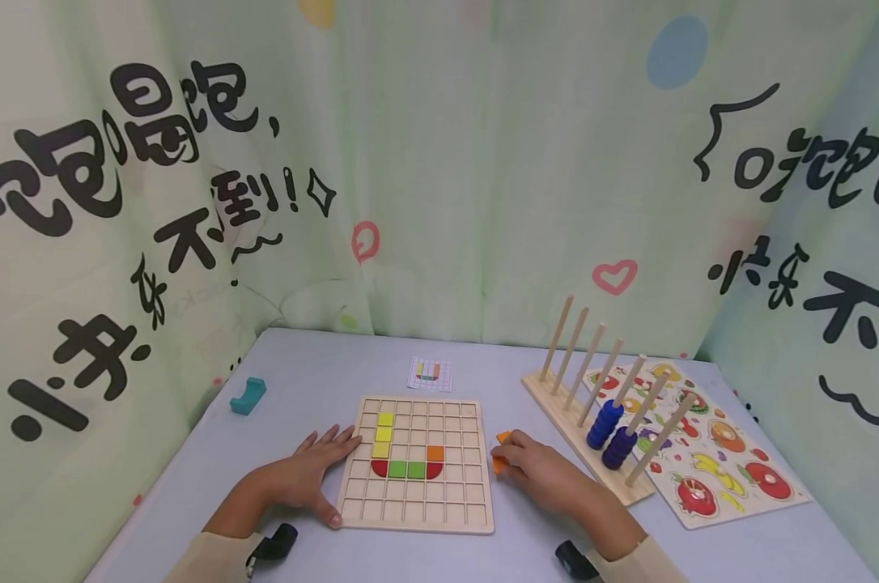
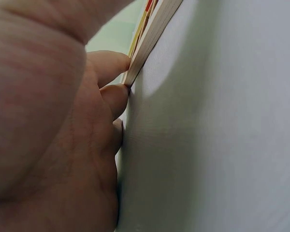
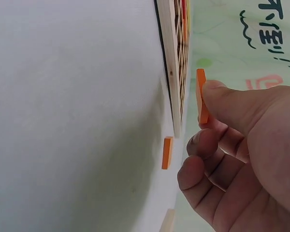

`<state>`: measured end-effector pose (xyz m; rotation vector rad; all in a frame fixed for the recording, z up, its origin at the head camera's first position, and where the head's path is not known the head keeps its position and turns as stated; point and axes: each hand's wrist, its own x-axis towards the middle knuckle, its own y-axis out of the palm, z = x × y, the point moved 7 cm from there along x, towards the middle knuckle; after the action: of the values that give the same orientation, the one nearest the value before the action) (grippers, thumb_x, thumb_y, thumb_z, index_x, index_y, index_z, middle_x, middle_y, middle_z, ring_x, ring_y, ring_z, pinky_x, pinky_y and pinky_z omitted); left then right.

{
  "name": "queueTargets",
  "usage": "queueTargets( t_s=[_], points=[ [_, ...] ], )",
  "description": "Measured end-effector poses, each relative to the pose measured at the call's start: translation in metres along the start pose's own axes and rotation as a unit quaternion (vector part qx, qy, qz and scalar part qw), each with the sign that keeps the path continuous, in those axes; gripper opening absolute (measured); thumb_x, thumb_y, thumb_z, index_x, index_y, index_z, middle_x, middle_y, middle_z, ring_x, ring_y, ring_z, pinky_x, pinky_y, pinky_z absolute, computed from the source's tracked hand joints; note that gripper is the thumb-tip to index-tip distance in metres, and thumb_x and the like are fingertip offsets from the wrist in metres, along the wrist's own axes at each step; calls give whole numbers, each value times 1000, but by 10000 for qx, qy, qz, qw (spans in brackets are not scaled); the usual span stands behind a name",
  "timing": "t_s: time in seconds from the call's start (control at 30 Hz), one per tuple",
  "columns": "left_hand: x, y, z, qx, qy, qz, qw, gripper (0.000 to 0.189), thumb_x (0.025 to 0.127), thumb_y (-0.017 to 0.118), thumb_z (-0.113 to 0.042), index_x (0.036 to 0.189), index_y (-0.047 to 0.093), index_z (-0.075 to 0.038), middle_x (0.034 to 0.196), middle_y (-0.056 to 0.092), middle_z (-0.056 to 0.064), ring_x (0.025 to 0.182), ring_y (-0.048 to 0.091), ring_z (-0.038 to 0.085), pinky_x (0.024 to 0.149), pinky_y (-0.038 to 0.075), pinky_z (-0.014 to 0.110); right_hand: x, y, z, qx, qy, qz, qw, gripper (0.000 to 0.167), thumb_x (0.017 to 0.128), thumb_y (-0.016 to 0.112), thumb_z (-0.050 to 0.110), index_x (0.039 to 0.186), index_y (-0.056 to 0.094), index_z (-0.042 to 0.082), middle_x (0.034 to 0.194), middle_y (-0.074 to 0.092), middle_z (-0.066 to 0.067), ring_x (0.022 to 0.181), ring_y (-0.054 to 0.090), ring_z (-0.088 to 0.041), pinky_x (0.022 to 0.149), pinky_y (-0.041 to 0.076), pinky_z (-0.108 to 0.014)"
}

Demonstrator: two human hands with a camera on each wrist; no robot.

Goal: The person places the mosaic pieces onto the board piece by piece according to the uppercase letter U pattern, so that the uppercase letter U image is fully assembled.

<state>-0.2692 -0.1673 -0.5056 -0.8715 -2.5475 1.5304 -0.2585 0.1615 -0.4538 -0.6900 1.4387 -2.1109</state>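
Note:
A wooden grid board (image 1: pixel 456 491) lies on the table, holding a U-like row of yellow squares (image 1: pixel 382 435), red rounded corner pieces (image 1: pixel 379 468), green squares (image 1: pixel 406 470) and one orange square (image 1: pixel 435 453). My left hand (image 1: pixel 310 471) rests at the board's left side, fingers spread, fingertips against its edge and thumb at the near corner. Just off the board's right edge, my right hand (image 1: pixel 545 471) pinches an orange square tile (image 3: pixel 201 96) between thumb and fingers, raised over the table. A second orange tile (image 3: pixel 167 152) lies on the table beneath that hand.
A small printed pattern card (image 1: pixel 430 374) lies behind the board. To the right stands a wooden peg rack (image 1: pixel 585 437) with blue and purple beads, partly over a fruit picture board (image 1: pixel 731 461). A teal curved piece (image 1: pixel 248 396) sits at far left.

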Motion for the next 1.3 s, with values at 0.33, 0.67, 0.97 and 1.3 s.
queueTargets(
  t_s=[0.33, 0.67, 0.97, 1.3],
  points=[
    [2, 3, 4, 59, 14, -11, 10000, 125, 54, 87, -60, 155, 27, -18, 162, 14, 3, 148, 0, 30, 114, -4, 55, 18, 5, 8, 157, -221, -94, 9996, 25, 96, 61, 11, 121, 65, 6, 109, 52, 3, 89, 52, -7, 78, 50, -30],
    [0, 0, -1, 6, 46, 13, 10000, 124, 55, 88, -58, 155, 27, -15, 162, 14, 6, 148, 0, 31, 114, -4, 55, 40, 13, 11, 365, -35, 170, 9992, 27, 98, 59, 16, 122, 65, 5, 110, 54, 3, 90, 51, -7, 79, 49, -28],
    [0, 0, -2, -6, 79, 33, 10000, 124, 56, 87, -58, 155, 27, -15, 162, 13, 5, 148, 0, 31, 114, -4, 55, 55, 21, 13, 571, 173, 313, 9977, 30, 99, 58, 20, 125, 64, 6, 109, 52, 7, 90, 51, -7, 80, 48, -27],
    [0, 0, -1, -39, 103, 26, 9999, 125, 54, 87, -59, 155, 27, -15, 162, 14, 6, 148, 0, 31, 114, -4, 56, 73, 25, 17, 503, 265, 464, 9973, 33, 98, 60, 21, 127, 63, 6, 108, 52, 6, 88, 50, -7, 77, 47, -25]
  ],
)
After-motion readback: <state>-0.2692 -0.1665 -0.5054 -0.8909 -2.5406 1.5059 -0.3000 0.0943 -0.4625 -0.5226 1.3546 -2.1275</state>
